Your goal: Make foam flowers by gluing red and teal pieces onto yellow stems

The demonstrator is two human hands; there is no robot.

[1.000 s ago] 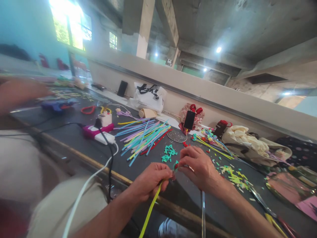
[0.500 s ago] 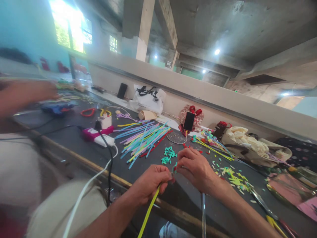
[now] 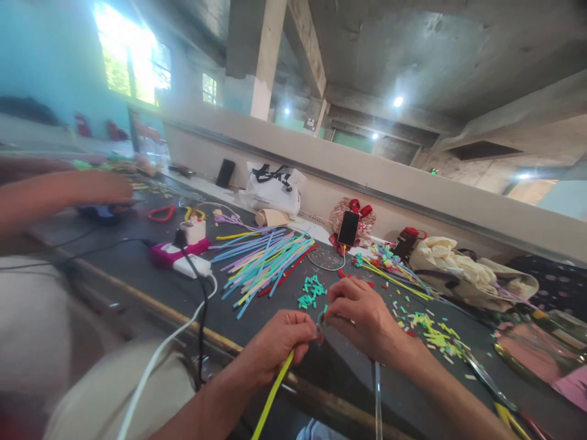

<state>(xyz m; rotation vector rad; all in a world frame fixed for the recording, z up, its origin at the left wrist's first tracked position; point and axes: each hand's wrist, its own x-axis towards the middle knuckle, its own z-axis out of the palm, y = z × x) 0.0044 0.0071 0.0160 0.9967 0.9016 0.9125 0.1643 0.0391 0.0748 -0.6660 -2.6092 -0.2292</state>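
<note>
My left hand (image 3: 287, 339) is closed in a pinch around a yellow-green pipe cleaner (image 3: 274, 394), whose long end runs down past the table edge. My right hand (image 3: 355, 311) is curled with its fingertips close together, just right of my left fingertips. A small green and red piece (image 3: 322, 316) shows between the two hands; its exact shape is too small to tell. Below my right wrist a clear rod (image 3: 378, 397) sticks out towards me; whether it is in my palm is hidden. Short green cut pieces (image 3: 312, 290) lie just beyond my hands.
A bundle of coloured pipe cleaners (image 3: 268, 263) lies left of centre. Yellow cut pieces (image 3: 435, 333) and a metal-bladed tool (image 3: 488, 376) with coloured handles are at right. A power strip (image 3: 181, 256) with cables stands left. Behind are a phone (image 3: 348, 229) and bags. A co-worker's arm (image 3: 68, 189) reaches in.
My hands stay nearly in place, with only a slight shift of the fingers. The co-worker's arm at the left has moved a little to the right and down.
</note>
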